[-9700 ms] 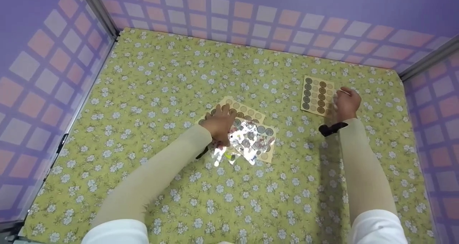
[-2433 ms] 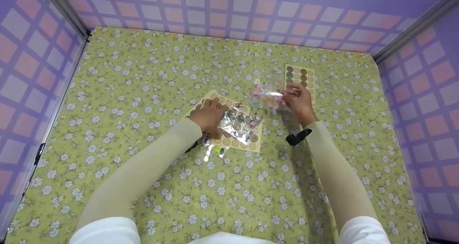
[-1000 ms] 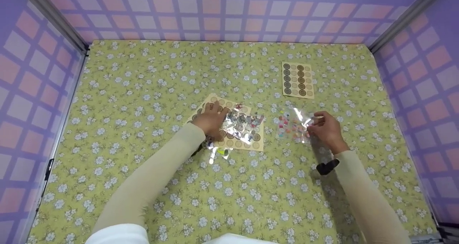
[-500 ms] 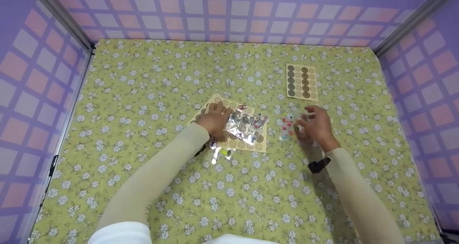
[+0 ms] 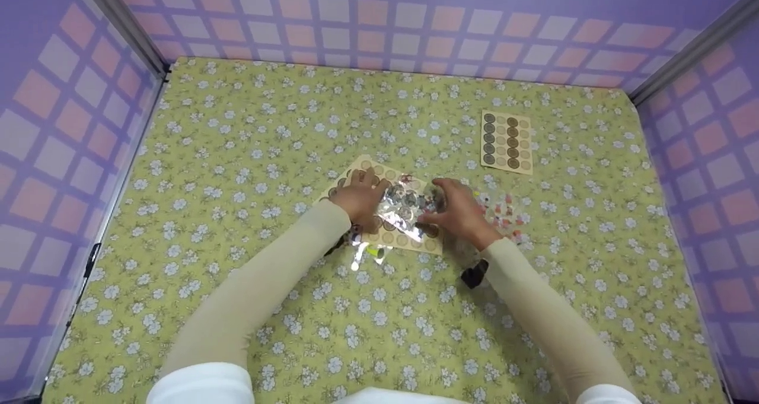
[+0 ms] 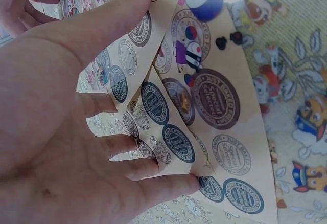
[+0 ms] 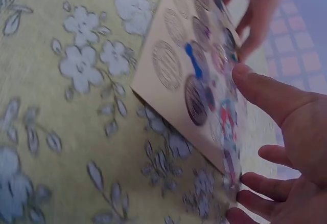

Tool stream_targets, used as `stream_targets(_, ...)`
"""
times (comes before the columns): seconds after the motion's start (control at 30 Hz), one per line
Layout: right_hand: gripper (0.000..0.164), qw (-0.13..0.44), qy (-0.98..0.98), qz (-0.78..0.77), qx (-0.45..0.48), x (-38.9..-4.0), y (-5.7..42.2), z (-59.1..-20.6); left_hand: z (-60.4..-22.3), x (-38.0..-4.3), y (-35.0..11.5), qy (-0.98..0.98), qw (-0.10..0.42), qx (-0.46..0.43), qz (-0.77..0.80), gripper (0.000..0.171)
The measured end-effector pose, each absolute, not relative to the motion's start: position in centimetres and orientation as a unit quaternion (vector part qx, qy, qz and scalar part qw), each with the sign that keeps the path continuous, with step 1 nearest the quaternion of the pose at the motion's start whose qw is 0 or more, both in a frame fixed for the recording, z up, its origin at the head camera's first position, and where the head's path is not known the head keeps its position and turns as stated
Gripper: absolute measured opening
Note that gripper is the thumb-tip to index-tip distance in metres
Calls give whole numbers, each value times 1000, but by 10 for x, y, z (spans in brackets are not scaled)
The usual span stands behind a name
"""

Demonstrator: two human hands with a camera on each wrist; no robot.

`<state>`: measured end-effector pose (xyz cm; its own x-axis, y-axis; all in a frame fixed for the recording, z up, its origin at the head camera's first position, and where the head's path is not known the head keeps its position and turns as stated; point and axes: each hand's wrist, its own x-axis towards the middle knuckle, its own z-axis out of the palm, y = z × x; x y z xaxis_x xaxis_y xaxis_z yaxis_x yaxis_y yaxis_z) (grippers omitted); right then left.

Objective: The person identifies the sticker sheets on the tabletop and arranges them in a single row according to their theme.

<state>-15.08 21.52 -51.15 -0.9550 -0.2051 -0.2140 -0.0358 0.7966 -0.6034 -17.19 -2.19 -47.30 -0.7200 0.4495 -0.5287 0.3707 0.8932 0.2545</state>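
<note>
My left hand (image 5: 360, 205) rests with spread fingers on overlapping tan sheets of round stickers (image 5: 409, 242). In the left wrist view, its thumb lies across one sheet (image 6: 127, 55) and its fingertips touch printed seals reading "Special Selected". A shiny clear sticker sheet (image 5: 400, 205) with small coloured figures covers part of the pile. My right hand (image 5: 459, 211) is at the pile's right edge, thumb and fingers spread apart; in the right wrist view its thumb tip is right at the sheets (image 7: 196, 96). Beside it lies a clear sheet of pink and red stickers (image 5: 504, 211), partly hidden by that hand.
Another tan sheet of round stickers (image 5: 507, 141) lies at the back right. A flowered yellow-green cloth (image 5: 267, 119) covers the table. Purple checked walls (image 5: 415, 24) enclose it at the back and both sides. Black straps (image 5: 474, 273) sit at the wrists.
My right hand has let go of the clear pink-sticker sheet, which it brought forward from near the back-right tan sheet, and has moved left to the pile. My left hand stays on the pile.
</note>
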Motion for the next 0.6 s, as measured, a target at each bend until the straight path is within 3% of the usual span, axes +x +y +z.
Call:
stream_targets(0.23, 82, 112, 959, -245, -86, -148, 204, -516, -475, -172, -19, 922, 314, 213, 81, 103)
stream_targets(0.6, 65, 118, 921, -368, -40, -152, 207, -518, -477, -175, -21, 921, 311, 219, 84, 102)
